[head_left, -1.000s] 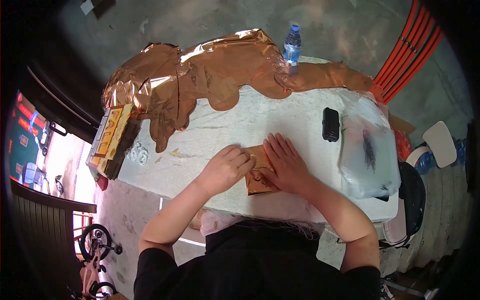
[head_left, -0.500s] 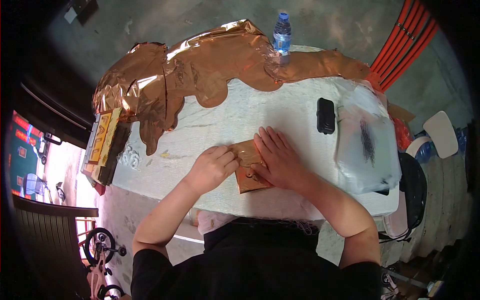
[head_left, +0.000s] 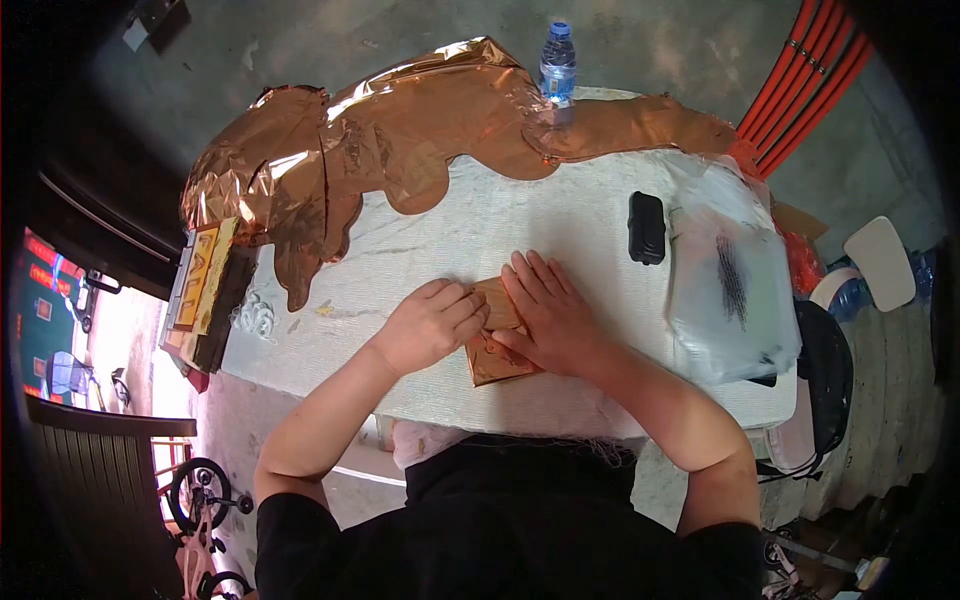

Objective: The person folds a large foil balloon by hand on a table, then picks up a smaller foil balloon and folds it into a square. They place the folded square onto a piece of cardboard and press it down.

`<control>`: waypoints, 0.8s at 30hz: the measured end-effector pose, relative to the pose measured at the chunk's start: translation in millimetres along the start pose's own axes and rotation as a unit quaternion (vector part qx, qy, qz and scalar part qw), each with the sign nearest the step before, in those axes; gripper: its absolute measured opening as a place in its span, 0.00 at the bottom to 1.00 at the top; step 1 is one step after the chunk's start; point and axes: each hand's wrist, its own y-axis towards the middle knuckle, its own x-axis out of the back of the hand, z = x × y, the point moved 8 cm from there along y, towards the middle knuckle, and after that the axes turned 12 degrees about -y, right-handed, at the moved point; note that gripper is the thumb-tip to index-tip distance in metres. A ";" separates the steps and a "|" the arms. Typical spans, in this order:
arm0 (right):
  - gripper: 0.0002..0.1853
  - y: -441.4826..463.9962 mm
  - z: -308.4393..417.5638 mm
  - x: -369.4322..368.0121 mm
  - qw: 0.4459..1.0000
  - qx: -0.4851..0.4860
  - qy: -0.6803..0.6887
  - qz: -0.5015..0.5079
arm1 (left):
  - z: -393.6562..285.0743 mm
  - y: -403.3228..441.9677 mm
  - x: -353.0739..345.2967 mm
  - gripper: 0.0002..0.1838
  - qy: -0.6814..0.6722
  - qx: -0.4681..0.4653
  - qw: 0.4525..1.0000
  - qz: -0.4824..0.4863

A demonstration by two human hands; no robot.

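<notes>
A small rectangular piece of copper-coloured foil (head_left: 497, 362), apparently folded, lies on the white cloth-covered table in front of me. My left hand (head_left: 437, 325) is closed at its left edge, with curled fingers pinching the foil; the fingertips are partly hidden. Across the right side of the piece rests my right hand (head_left: 552, 318), flat with fingers stretched out and the thumb over its middle. Beyond both hands, a large crinkled sheet of copper foil (head_left: 430, 125) with scalloped edges stretches along the far side of the table.
A water bottle (head_left: 558, 65) stands at the back. To the right are a black case (head_left: 647, 228) and a stack of clear plastic bags (head_left: 735, 300). Yellow-and-brown boxes (head_left: 200, 290) stand at the left edge, near some white string (head_left: 255, 316). Red pipes (head_left: 800, 85) rise behind.
My left hand has shifted slightly right over the foil piece, and its upper part looks smoother. My right hand stays flat in nearly the same place.
</notes>
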 end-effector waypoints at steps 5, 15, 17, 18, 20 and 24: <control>0.31 -1.9 -1.9 -1.5 1.000 0.002 0.009 -0.011 | -0.3 -5.0 -1.1 0.16 -0.010 -0.006 1.000 -0.004; 0.29 -1.2 0.3 -4.6 1.000 0.003 -0.017 0.012 | -0.6 -12.2 -0.4 0.14 -0.012 0.000 0.999 -0.035; 0.30 -0.5 -1.0 -4.1 1.000 -0.004 -0.006 0.021 | -0.8 -11.8 1.4 0.13 -0.001 0.004 0.999 -0.037; 0.30 -0.9 -0.7 -4.5 1.000 -0.003 -0.006 0.021 | -1.3 -11.5 1.8 0.13 0.000 0.004 0.999 -0.037; 0.30 -1.3 -1.3 -6.1 1.000 -0.009 0.001 0.018 | 1.9 -9.8 0.5 0.11 -0.001 0.025 0.999 -0.019; 0.30 -0.4 -6.5 -10.5 0.999 -0.013 0.005 0.032 | 0.9 -10.5 -3.0 0.09 -0.002 0.023 1.000 -0.012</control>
